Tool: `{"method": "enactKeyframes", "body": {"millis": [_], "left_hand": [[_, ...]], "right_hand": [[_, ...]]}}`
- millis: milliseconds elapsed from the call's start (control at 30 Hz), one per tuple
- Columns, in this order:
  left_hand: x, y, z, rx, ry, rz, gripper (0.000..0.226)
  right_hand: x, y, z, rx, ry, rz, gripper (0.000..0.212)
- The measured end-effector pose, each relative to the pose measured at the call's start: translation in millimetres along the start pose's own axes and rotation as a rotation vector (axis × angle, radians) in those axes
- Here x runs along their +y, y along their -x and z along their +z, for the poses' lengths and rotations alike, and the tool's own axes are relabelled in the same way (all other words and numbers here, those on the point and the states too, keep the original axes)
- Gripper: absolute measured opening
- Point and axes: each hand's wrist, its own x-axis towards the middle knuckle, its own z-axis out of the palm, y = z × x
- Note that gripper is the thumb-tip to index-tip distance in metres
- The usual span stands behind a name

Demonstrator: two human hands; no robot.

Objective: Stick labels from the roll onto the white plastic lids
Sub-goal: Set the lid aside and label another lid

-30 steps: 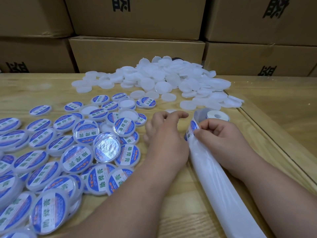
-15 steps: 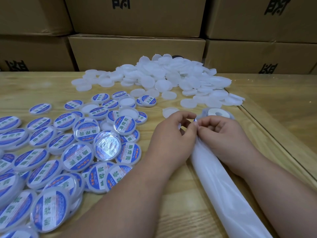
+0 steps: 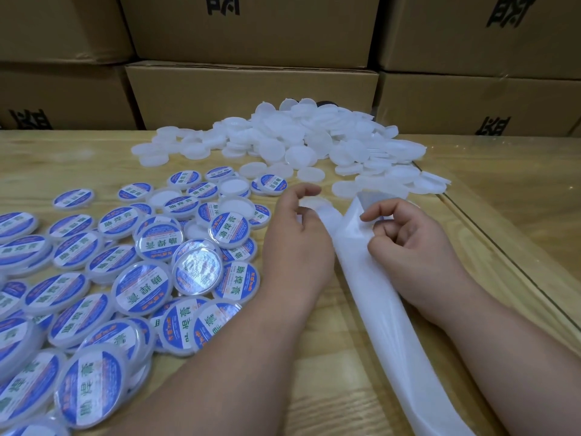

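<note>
- Head view: at frame centre, my left hand (image 3: 297, 243) hovers over a bare lid (image 3: 314, 205), fingers loosely curled, gripping nothing that I can make out.
- My right hand (image 3: 408, 243), centre right, pinches the backing strip (image 3: 377, 297) (whether a label is on its fingertips I cannot tell).
- Unlabelled lids (image 3: 301, 136) lie heaped at upper centre; labelled lids (image 3: 141, 287) fill the lower left.
- I'd keep the liner taut, peel slowly, then centre the label before pressing outward.
</note>
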Motion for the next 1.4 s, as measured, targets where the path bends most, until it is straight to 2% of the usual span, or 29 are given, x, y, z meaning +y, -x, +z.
{"method": "enactKeyframes", "body": {"millis": [167,233,333,533,733,867,1000,1100,1267,1400], "left_hand": [[1.3,-2.8,-0.7,0.089,0.145,-0.076,0.036],[2.3,-1.1,-0.8,0.049,0.158,-0.066,0.032],[3.3,1.6,-1.0,-0.027,0.167,-0.064,0.029],[2.4,0.5,-0.5,-0.107,0.169,-0.057,0.028],[2.7,1.1,-0.3,-0.124,0.180,-0.040,0.027],[3.6,1.2,-0.7,-0.131,0.198,-0.059,0.027],[6.8,3.4,-0.8,-0.234,0.341,-0.095,0.023],[7.9,3.7,-1.4,-0.307,0.454,-0.113,0.026],[7.6,-0.7,-3.3,-0.190,0.546,-0.128,0.028],[1.5,-3.0,-0.2,-0.108,0.385,-0.186,0.021]], "right_hand": [[-2.3,3.4,1.8,0.005,0.045,-0.006,0.019],[-1.3,2.9,2.4,0.001,0.032,-0.018,0.016],[2.8,0.9,2.6,0.047,-0.002,-0.051,0.029],[5.6,-3.1,3.6,0.149,-0.059,-0.145,0.016],[7.0,-2.4,5.7,0.135,-0.038,-0.209,0.021],[4.8,-2.0,5.3,0.121,-0.050,-0.213,0.011],[4.1,-2.1,5.6,0.124,-0.038,-0.211,0.025],[2.6,-1.3,6.6,0.140,-0.066,-0.185,0.026],[0.8,-1.6,5.9,0.178,-0.112,-0.136,0.022],[0.3,-2.2,4.8,0.175,-0.122,-0.096,0.021]]}}
